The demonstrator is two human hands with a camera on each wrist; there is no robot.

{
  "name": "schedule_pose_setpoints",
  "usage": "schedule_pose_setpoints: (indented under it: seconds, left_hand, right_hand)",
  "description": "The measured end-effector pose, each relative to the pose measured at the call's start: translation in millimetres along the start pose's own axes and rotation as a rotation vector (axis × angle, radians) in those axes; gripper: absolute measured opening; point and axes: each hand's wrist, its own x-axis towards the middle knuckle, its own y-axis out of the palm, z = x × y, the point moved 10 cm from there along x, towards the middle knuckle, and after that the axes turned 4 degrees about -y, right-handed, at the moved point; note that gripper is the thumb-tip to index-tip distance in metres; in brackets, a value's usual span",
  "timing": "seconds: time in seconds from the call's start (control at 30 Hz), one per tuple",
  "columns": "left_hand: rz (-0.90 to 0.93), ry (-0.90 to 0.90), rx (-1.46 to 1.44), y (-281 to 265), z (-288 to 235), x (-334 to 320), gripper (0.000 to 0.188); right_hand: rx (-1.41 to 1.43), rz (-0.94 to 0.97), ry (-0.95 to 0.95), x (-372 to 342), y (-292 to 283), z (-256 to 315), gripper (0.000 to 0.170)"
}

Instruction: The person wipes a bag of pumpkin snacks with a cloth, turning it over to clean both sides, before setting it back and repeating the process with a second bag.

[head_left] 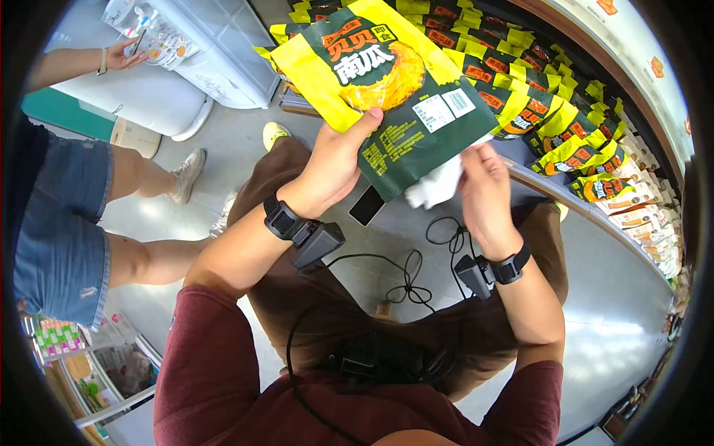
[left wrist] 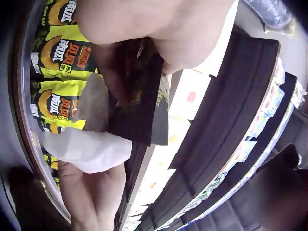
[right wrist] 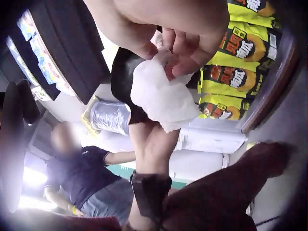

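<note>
Pumpkin packet (head_left: 390, 93) shows at twelve o'clock in my head view, pinched by my left hand (head_left: 332, 165); my right hand (head_left: 487, 189) grips white cloth (head_left: 437, 186) at two o'clock.

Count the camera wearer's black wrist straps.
2: left strap on the wrist of the left hand gripping a pumpkin pouch; right strap on that of the right hand holding white cloth.

Packets (head_left: 524, 111) lie right of the pouch (head_left: 383, 93); cloth (head_left: 436, 187) partly beneath; cable (head_left: 407, 284) on floor (head_left: 234, 149).
</note>
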Motion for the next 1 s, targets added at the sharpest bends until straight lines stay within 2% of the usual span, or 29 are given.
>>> schedule_pose_setpoints:
  seconds: [0.03, 0.07, 0.13, 0.17, 0.23, 0.37, 0.4, 0.47, 0.53, 0.57, 0.63, 0.77, 0.83, 1.0]
  left_hand:
    - [-0.01, -0.005, -0.028, -2.3, 0.5, 0.5, 0.04]
    - [-0.007, 0.0, -0.02, -2.4, 1.5, 0.6, 0.04]
    - [0.026, 0.052, 0.027, 0.5, -2.4, 0.9, 0.038]
    - [0.014, 0.158, 0.096, 3.1, -10.1, -0.6, 0.038]
    - [-0.006, 0.164, 0.108, 1.2, -8.1, 0.1, 0.042]
    - [0.042, 0.085, 0.221, 2.4, 0.0, -0.8, 0.038]
    - [0.085, 0.163, 0.251, 3.5, -3.9, 0.5, 0.041]
    - [0.158, 0.102, 0.174, -3.5, 3.0, 6.2, 0.045]
    - [0.183, 0.018, 0.09, -1.1, 3.9, 4.9, 0.052]
    - [0.197, 0.029, 0.107, -1.1, 2.7, 6.9, 0.054]
    - [0.215, 0.048, 0.123, -2.7, 1.8, 6.6, 0.056]
    - [0.248, -0.013, 0.034, -7.8, 4.3, 11.4, 0.064]
    - [0.293, -0.011, -0.06, -2.0, 0.1, 9.8, 0.068]
    - [0.267, -0.026, -0.087, -0.9, -3.5, 9.7, 0.065]
  right_hand:
    - [-0.103, 0.03, 0.054, -3.3, -1.0, -14.7, 0.016]
    - [-0.086, 0.086, 0.092, -10.3, 7.1, -24.1, 0.015]
    - [-0.047, 0.052, 0.118, -16.0, 8.5, -26.1, 0.015]
    - [-0.028, 0.061, 0.068, -11.8, 5.7, -19.8, 0.017]
    - [0.007, 0.058, -0.019, 0.0, -4.2, -3.2, 0.02]
    - [-0.011, 0.001, -0.093, 1.4, -3.4, 14.5, 0.025]
    - [-0.053, 0.006, -0.116, 0.4, -5.3, 9.4, 0.025]
    - [-0.157, 0.082, -0.019, 1.4, -9.9, -10.1, 0.022]
    - [-0.213, 0.133, -0.014, 1.6, -11.0, -5.9, 0.023]
    - [-0.21, 0.136, -0.042, 2.3, -10.4, -0.5, 0.023]
    - [-0.177, 0.162, -0.236, 1.9, -5.4, 19.9, 0.031]
    - [-0.234, 0.169, -0.391, -12.4, 6.7, 43.4, 0.035]
    - [-0.3, 0.181, -0.409, -20.0, 12.5, 51.2, 0.033]
    - [-0.418, 0.183, -0.425, -22.8, 18.0, 54.6, 0.026]
